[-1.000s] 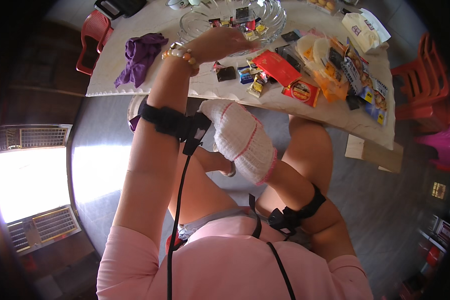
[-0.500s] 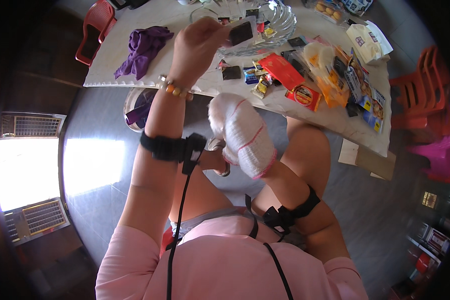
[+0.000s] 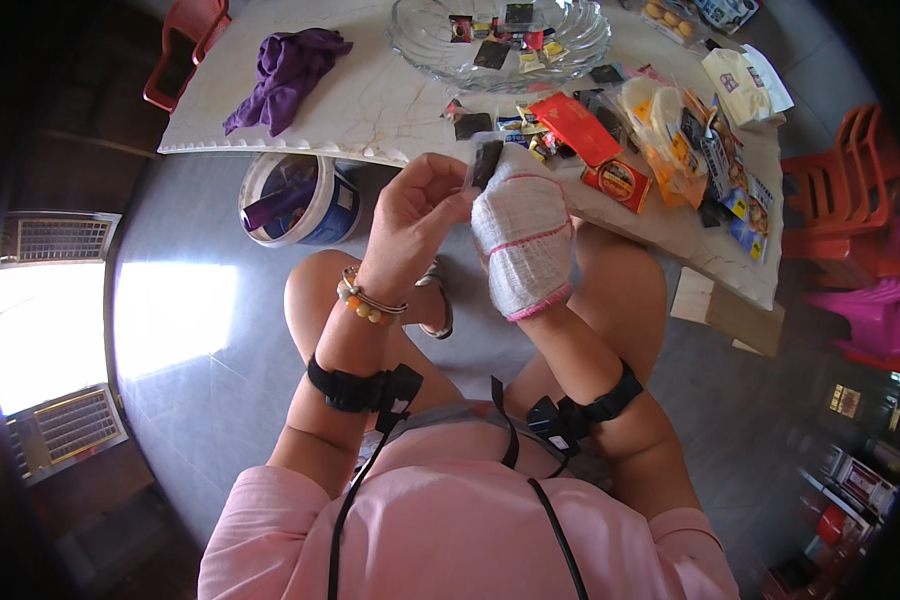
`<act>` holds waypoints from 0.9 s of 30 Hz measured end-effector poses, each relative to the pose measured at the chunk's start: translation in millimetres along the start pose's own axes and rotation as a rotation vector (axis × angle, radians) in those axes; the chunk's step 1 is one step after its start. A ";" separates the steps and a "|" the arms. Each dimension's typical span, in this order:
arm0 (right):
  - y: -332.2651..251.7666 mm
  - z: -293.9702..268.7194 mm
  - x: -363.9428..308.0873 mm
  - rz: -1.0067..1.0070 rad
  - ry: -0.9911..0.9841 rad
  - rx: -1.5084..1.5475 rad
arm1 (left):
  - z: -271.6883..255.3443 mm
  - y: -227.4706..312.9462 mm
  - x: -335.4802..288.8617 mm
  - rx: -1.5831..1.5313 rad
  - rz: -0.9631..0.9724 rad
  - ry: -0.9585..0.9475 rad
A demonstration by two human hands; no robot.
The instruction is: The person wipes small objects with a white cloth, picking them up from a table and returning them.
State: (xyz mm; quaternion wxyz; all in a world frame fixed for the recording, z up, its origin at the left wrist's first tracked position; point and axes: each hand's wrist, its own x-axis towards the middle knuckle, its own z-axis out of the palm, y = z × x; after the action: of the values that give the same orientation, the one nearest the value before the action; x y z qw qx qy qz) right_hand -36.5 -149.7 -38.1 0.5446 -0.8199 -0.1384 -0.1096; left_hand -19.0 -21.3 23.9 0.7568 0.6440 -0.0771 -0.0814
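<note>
Several left fingers (image 3: 434,178) pinch a dark packet (image 3: 487,162); I cannot tell if gloved right fingers (image 3: 518,174) grip.

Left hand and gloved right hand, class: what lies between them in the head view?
A dark packet, as the head view shows. The left hand pinches its clear edge; whether the gloved right hand holds it too is hidden.

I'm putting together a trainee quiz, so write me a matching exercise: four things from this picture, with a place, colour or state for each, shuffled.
1. left hand
2. right hand
3. purple cloth
4. bucket

A. lying crumpled on the table
B. covered by a white glove
C. white-rimmed, with blue on its side
D. bare, holding a small dark packet

Pairs: 1-D, 2-B, 3-A, 4-C
</note>
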 end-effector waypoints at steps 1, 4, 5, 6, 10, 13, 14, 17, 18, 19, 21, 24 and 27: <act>-0.6 -3.4 -0.6 -0.142 0.058 -0.323 | 4.2 1.4 0.5 -0.058 -0.006 -0.003; -12.8 -7.6 8.6 -0.228 0.029 -0.661 | -3.5 -0.4 2.2 -0.112 -0.024 -0.025; -16.6 -5.1 12.8 -0.199 -0.020 -0.665 | -10.0 -1.5 1.7 -0.069 -0.064 -0.062; -20.3 -3.1 17.2 -0.170 -0.067 -0.669 | -14.3 -3.0 1.7 -0.026 -0.104 -0.099; -23.5 -1.2 20.5 -0.168 0.031 -0.574 | -20.5 -11.5 4.2 0.061 -0.060 -0.124; -25.0 -4.6 21.6 -0.207 0.055 -0.426 | -23.4 -21.2 6.4 -0.066 0.030 -0.177; -26.4 -2.9 22.6 -0.192 0.047 -0.325 | -24.3 -23.0 5.4 -0.078 0.033 -0.165; -29.0 0.4 20.1 -0.284 0.025 -0.521 | -25.7 -24.1 5.1 -0.094 0.058 -0.223; -28.2 -1.0 17.6 -0.290 0.013 -0.523 | -24.9 -25.0 5.2 -0.101 0.062 -0.213; -25.9 -2.1 13.8 -0.279 -0.041 -0.595 | -23.2 -26.1 5.2 -0.129 0.042 -0.218; -20.9 0.4 10.2 -0.279 -0.106 -0.667 | -23.0 -28.8 4.6 -0.163 0.042 -0.256; -7.8 6.3 6.4 -0.242 -0.073 -0.590 | -22.8 -32.0 6.5 -0.110 0.062 -0.289; 14.2 10.4 6.3 -0.233 -0.082 -0.381 | -27.3 -37.9 8.3 -0.069 0.058 -0.286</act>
State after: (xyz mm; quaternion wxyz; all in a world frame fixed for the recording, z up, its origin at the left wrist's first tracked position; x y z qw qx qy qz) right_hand -25.4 -144.7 -52.2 0.3574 -0.8902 -0.2309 -0.1626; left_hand -5.8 -2.9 -17.7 0.7619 0.5968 -0.1999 -0.1529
